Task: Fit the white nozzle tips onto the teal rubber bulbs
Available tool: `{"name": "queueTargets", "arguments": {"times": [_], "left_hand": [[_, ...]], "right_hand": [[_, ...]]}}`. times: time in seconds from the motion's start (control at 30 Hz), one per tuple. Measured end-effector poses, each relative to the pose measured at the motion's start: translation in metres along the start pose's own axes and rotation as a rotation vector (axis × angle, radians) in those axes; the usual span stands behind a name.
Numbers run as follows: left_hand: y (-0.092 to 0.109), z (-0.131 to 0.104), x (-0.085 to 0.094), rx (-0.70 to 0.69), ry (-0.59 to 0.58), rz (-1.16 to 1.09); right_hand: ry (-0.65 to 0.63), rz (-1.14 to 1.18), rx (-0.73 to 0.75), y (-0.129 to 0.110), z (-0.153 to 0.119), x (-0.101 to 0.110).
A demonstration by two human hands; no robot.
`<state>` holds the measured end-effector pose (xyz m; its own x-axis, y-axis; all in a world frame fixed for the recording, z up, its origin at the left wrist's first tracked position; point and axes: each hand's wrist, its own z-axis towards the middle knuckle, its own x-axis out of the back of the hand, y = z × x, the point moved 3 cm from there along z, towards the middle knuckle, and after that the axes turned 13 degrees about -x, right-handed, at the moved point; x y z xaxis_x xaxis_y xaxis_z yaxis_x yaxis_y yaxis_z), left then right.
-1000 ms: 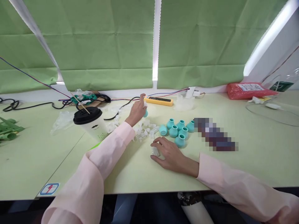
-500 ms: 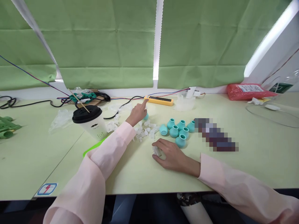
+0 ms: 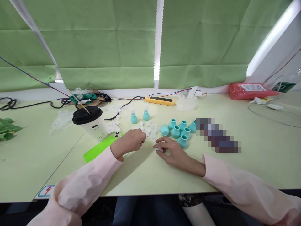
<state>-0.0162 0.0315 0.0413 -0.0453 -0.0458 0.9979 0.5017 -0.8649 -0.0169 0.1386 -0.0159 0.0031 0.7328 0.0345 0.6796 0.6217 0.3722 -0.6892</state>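
My left hand (image 3: 130, 141) is over the table by the pile of small white plastic parts (image 3: 148, 129). Its fingers are curled together, and whatever they pinch is hidden. My right hand (image 3: 174, 153) rests to the right, thumb and fingers curved around a small clear-white plastic piece (image 3: 160, 149), partly hidden by the fingers. Beyond that hand stand several teal vase-shaped pieces with open necks (image 3: 175, 132); one teal piece (image 3: 164, 130) is tipped on its side. Farther back, two teal bulbs with translucent tops stand upright, a left bulb (image 3: 134, 118) and a right bulb (image 3: 146, 115).
Left of my left hand lies a green phone (image 3: 98, 150), beside a paper cup (image 3: 94, 128) with a black lid and stick. A yellow power strip (image 3: 160, 101), cables and clear plastic bags line the back. A red package (image 3: 251, 91) sits back right.
My left hand has drawn back from near the yellow power strip toward me and curled its fingers, uncovering two teal bulbs. My right hand has stayed nearly in place, its fingers shifting around the clear piece.
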Motion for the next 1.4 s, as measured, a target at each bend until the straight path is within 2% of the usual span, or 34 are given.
{"name": "queueTargets", "arguments": {"times": [0.17, 0.27, 0.37, 0.43, 0.6, 0.7, 0.8, 1.0, 1.23, 1.4], "left_hand": [[-0.005, -0.003, -0.022, 0.027, -0.028, 0.043], [-0.006, -0.001, -0.024, 0.034, -0.039, 0.077], [-0.004, 0.001, -0.020, 0.041, 0.028, 0.049], [-0.001, 0.000, -0.015, -0.002, 0.131, -0.089], [0.010, -0.003, -0.003, -0.072, 0.411, -0.633], [0.014, -0.004, -0.005, -0.027, 0.475, -0.835], [0.016, -0.004, -0.009, -0.028, 0.512, -0.925], [0.013, -0.003, -0.012, -0.062, 0.589, -0.878], [0.017, -0.002, -0.011, -0.086, 0.608, -0.847], [0.022, -0.002, -0.009, -0.190, 0.690, -0.608]], "right_hand": [[-0.074, 0.257, -0.153, 0.004, 0.002, 0.001], [-0.126, 0.346, -0.195, 0.007, 0.004, -0.001], [-0.129, 0.388, -0.229, 0.008, 0.005, -0.002], [-0.105, 0.415, -0.265, 0.009, 0.006, -0.002], [0.013, 0.509, -0.346, 0.013, 0.006, 0.000], [0.021, 0.619, -0.369, 0.014, 0.006, -0.001], [0.004, 0.741, -0.407, 0.012, 0.006, -0.002], [0.003, 0.894, -0.503, 0.011, 0.007, 0.000], [-0.009, 0.950, -0.543, 0.012, 0.008, -0.001], [-0.032, 0.960, -0.570, 0.012, 0.008, 0.000]]}}
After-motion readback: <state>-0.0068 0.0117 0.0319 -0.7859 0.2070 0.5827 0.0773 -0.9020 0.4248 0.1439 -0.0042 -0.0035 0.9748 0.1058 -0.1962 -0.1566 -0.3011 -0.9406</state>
